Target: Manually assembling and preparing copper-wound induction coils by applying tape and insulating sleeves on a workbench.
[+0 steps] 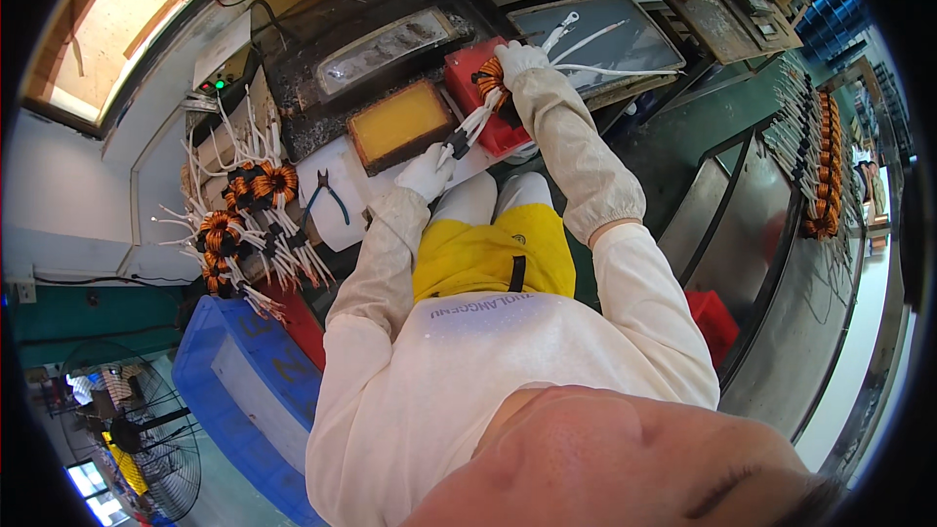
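A copper-orange, wire-wound ring coil [491,83] hangs or rests over a red plastic bin [503,140], near the person's knees; whether it touches the bin cannot be told. The white-gloved right hand [520,57] is curled over the coil's right side, gripping it, though the glove hides most of its fingertips. The white-gloved left hand [427,173] is folded almost fully around the white insulated leads [472,124], just beside a black sleeve [456,143] on them. More white leads (one ends in a silver ring lug) fan out beyond the right hand over a shallow grey tray [639,47]; the glove covers where they start.

A brown-edged rectangular block with a yellow top [402,125] sits just beyond the left hand, its edge close to the knuckles. Farther back lies a long, silvery metal pan [386,54]. To the left, white paper [344,168] bears blue-handled pliers [325,197], leaving some flat room before the heaped orange coils [262,183]. To the right, green floor [698,127] separates the bench from a grey metal stand [747,224].
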The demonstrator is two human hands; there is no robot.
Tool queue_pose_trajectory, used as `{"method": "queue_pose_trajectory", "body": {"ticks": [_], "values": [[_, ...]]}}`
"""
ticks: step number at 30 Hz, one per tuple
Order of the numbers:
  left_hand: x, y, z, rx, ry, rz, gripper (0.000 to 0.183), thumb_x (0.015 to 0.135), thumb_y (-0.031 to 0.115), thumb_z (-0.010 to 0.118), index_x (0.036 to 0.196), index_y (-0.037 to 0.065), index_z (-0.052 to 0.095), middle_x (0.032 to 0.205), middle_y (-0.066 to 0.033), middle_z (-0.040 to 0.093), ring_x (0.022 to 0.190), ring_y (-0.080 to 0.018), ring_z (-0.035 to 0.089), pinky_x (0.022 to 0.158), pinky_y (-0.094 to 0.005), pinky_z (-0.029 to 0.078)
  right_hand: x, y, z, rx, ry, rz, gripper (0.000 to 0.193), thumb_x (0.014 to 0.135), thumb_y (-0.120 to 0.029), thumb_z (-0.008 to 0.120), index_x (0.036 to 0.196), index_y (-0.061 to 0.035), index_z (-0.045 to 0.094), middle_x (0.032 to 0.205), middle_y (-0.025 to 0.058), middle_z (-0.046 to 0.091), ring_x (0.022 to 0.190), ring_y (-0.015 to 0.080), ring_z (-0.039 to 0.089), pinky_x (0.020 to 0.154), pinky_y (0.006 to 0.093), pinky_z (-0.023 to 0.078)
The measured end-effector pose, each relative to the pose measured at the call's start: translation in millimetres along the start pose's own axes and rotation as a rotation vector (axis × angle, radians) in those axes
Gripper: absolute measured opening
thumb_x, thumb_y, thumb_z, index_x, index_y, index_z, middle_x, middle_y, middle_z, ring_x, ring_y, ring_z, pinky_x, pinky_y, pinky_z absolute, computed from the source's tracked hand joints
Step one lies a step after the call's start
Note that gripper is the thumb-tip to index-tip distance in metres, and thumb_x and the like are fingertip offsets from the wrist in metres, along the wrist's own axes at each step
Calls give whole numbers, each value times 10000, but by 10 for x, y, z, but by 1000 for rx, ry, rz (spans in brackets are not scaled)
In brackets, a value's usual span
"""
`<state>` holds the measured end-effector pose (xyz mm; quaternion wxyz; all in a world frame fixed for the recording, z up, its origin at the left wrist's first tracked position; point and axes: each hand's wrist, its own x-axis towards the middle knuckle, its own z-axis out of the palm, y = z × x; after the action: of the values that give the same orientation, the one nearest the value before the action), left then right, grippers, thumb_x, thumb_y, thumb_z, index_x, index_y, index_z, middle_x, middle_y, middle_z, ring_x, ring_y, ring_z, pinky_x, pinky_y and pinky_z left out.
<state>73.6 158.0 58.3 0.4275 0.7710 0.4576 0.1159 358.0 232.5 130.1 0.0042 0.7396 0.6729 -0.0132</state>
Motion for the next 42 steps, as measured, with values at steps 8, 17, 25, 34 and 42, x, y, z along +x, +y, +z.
{"method": "queue_pose_trajectory", "body": {"ticks": [8,17,25,34,42], "values": [[29,-59,38,32,35,31,289,989,294,544,1159,61,563,822,-81,689,624,-206,648,613,-352,521,26,-1,-43,-11,-41,-18,375,916,-145,644,1287,-143,588,1298,155,624,1190,347,656,1001,481,503],[-73,42,30,63,51,43,300,1002,299,553,1172,53,563,871,-150,706,787,-311,701,726,-417,533,20,68,-187,-6,-138,-185,476,859,-150,688,1320,-161,571,1284,133,640,1167,356,660,976,479,529],[179,57,-554,502,172,269,361,972,275,580,1307,142,579,1018,-181,711,904,-394,708,746,-535,562,-367,190,-557,109,284,-206,631,687,-146,848,1262,-242,606,1177,96,619,1078,368,649,935,480,511],[525,159,-1005,1008,429,487,406,924,241,621,1326,193,591,968,-60,616,870,-257,674,711,-410,551,-679,165,-279,173,755,-165,552,672,-118,801,1179,-196,598,1081,85,606,1017,346,634,884,470,503],[648,-139,-983,1036,404,490,283,914,237,593,1192,203,632,933,-25,612,854,-222,660,697,-384,524,-662,97,-324,243,532,-192,556,741,-142,809,1237,-198,564,1133,105,617,1085,362,618,920,489,517]]}}
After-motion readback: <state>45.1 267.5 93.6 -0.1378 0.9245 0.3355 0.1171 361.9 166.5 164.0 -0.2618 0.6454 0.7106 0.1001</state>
